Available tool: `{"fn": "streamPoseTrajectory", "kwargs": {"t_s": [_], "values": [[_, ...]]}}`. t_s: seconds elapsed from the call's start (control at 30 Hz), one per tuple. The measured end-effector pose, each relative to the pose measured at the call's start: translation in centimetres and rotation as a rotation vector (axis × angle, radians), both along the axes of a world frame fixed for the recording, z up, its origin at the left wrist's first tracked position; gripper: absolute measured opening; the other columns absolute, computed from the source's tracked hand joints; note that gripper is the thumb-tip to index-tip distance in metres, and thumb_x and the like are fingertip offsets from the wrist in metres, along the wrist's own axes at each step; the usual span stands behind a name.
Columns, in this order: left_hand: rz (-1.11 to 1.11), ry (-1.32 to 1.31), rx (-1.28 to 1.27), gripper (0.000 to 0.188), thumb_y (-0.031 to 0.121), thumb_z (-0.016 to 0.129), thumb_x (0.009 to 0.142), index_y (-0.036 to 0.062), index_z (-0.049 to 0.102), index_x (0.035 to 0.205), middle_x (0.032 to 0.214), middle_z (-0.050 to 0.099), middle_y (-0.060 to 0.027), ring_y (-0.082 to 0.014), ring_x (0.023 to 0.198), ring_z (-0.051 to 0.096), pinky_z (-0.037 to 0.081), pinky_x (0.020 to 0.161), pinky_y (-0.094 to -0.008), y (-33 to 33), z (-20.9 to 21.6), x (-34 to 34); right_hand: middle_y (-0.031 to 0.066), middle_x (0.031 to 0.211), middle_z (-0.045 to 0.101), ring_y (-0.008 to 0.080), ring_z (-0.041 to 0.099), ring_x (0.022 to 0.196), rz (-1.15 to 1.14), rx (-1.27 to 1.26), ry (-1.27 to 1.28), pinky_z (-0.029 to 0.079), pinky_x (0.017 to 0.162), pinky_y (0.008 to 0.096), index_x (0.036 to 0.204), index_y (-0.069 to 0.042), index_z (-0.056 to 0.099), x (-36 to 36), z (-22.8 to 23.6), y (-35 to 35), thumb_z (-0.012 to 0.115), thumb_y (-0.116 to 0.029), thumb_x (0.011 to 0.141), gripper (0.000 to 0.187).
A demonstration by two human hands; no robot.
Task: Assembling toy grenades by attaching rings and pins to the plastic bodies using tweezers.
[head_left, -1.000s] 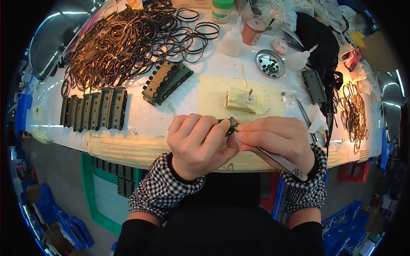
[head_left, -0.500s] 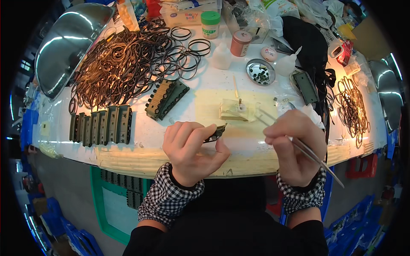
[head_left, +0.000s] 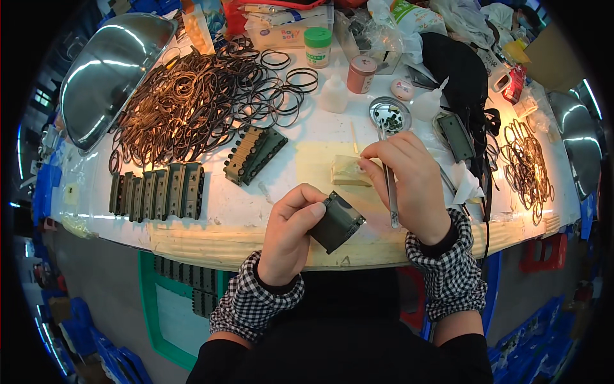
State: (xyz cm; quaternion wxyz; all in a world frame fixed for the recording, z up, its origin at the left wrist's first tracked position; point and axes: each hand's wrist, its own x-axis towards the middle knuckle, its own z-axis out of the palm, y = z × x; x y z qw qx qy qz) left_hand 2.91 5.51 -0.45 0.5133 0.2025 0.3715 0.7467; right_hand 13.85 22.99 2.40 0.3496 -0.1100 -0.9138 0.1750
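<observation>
My left hand grips a dark green plastic model vehicle hull by one edge, its broad flat face turned up. My right hand holds metal tweezers tucked along the palm, one end near the round metal dish of small dark green parts. Thumb and index fingertip of that hand come together at a small tape-wrapped block; whether they pinch anything there I cannot make out. Behind the block lies a thin pale stick.
Left of my hands stand a row of green hulls and two more pieces. Dark rubber bands pile up behind them. White squeeze bottles, a pink tin and a green-lidded jar stand at the back.
My left hand has turned the hull so its broad face shows, and moved it slightly nearer. My right hand has moved left to the block, with the tweezers swung upright in its grip.
</observation>
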Motion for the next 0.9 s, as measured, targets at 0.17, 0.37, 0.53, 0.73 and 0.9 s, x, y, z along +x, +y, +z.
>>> {"fn": "streamPoseTrajectory", "kwargs": {"t_s": [0.17,0.37,0.53,0.73,0.9], "values": [[-0.006,-0.011,-0.016,0.014,0.012,0.053,0.092,0.0005,0.056,0.098,0.094,0.065,-0.0073,-0.0103,0.087,0.060,0.049,0.080,-0.0257,-0.1,0.4,0.1,0.0077,0.073,0.059,0.0246,0.056,0.072,-0.042,0.001,0.125,0.045,0.063,0.0334,0.084,-0.004,0.063,0.7,2.2,-0.8,0.071,-0.003,0.075,0.012],[-0.019,-0.018,-0.025,0.014,0.012,0.053,0.092,0.0008,0.057,0.099,0.095,0.065,-0.0069,-0.0102,0.087,0.060,0.048,0.080,-0.0258,-0.1,0.4,0.1,0.0057,0.080,0.062,0.0119,0.056,0.069,0.161,-0.586,0.264,0.045,0.065,0.0237,0.089,-0.001,0.061,1.4,2.4,-3.5,0.066,-0.002,0.085,0.006],[-0.022,-0.049,-0.021,0.013,0.012,0.054,0.092,0.0017,0.057,0.099,0.094,0.065,-0.0059,-0.0098,0.087,0.059,0.048,0.079,-0.0257,0.0,0.2,0.2,0.0037,0.080,0.062,0.0081,0.054,0.066,0.221,-0.718,0.249,0.043,0.060,0.0210,0.092,-0.002,0.059,1.0,1.3,-4.1,0.064,-0.001,0.087,0.007],[-0.017,-0.056,-0.027,0.013,0.012,0.054,0.091,0.0019,0.057,0.098,0.094,0.065,-0.0055,-0.0095,0.086,0.059,0.048,0.079,-0.0256,-0.1,0.1,0.2,0.0030,0.077,0.061,0.0079,0.052,0.062,0.192,-0.694,0.235,0.041,0.057,0.0208,0.089,-0.003,0.061,0.9,1.4,-4.2,0.065,-0.002,0.086,0.006],[-0.006,-0.034,-0.042,0.013,0.014,0.053,0.091,0.0023,0.056,0.097,0.092,0.065,-0.0068,-0.0106,0.083,0.060,0.049,0.076,-0.0258,0.0,0.2,0.3,0.0033,0.076,0.061,0.0084,0.052,0.062,0.190,-0.677,0.235,0.040,0.056,0.0211,0.088,-0.003,0.061,0.9,1.3,-4.1,0.066,-0.002,0.085,0.005]]}}
